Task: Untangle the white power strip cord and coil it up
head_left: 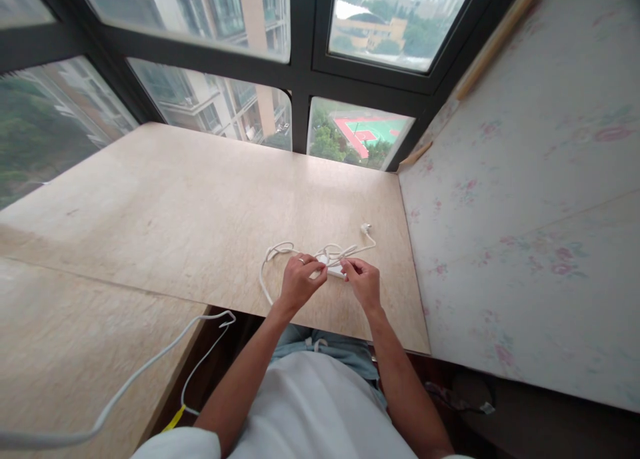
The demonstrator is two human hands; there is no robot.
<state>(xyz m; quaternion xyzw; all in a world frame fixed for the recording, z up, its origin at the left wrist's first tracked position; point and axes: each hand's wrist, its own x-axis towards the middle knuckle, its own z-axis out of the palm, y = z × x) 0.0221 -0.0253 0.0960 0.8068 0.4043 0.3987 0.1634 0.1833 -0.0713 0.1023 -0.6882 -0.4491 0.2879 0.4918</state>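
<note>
A white cable (pixel 273 259) lies in loose loops on the pale wooden tabletop (pixel 200 206), with a small white plug (pixel 367 228) at its far end. My left hand (pixel 299 280) and my right hand (pixel 363 280) meet over the tangle near the table's front edge. Both have their fingers pinched on the cable beside a small white block (pixel 336 270) between them. A ring shows on my left hand.
A wall with faded flower wallpaper (pixel 525 199) rises along the table's right side. Dark-framed windows (pixel 300 79) stand behind the table. A second white cord (pixel 150 366) hangs off the lower table at the left. A dark gap lies below me.
</note>
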